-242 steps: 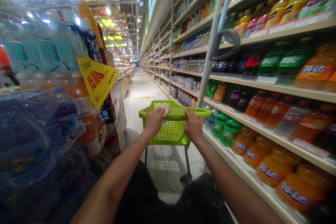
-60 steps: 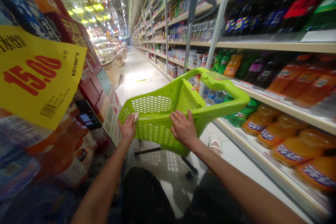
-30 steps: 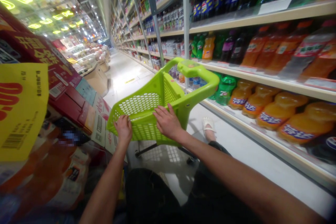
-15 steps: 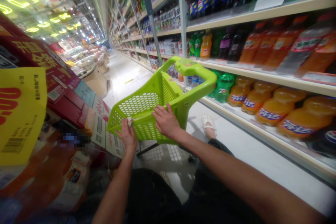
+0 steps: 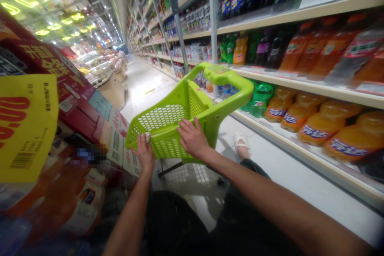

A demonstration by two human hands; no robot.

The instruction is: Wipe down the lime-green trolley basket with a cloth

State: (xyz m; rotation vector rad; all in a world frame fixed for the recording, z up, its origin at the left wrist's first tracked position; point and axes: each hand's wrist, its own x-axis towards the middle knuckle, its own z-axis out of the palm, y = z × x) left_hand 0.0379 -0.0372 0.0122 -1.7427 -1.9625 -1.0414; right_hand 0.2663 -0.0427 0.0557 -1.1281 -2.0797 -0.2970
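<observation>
A lime-green plastic shopping cart (image 5: pixel 171 133), long axis eight-to-two o'clock, lies at twelve o'clock from the bare left hand (image 5: pixel 146 156), fingers closed on a small white wad (image 5: pixel 147 137), and the right hand (image 5: pixel 193 140), nearer its handle (image 5: pixel 228 77), fingers slightly apart over the rim (image 5: pixel 163 129).

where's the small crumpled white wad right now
In the head view, left of centre, the small crumpled white wad is held in the left hand, at the side rim of the lime-green perforated plastic shopping cart.

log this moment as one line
left hand: holds white wad | right hand: on side rim of green cart | nearby: bottled drinks on shelves
</observation>
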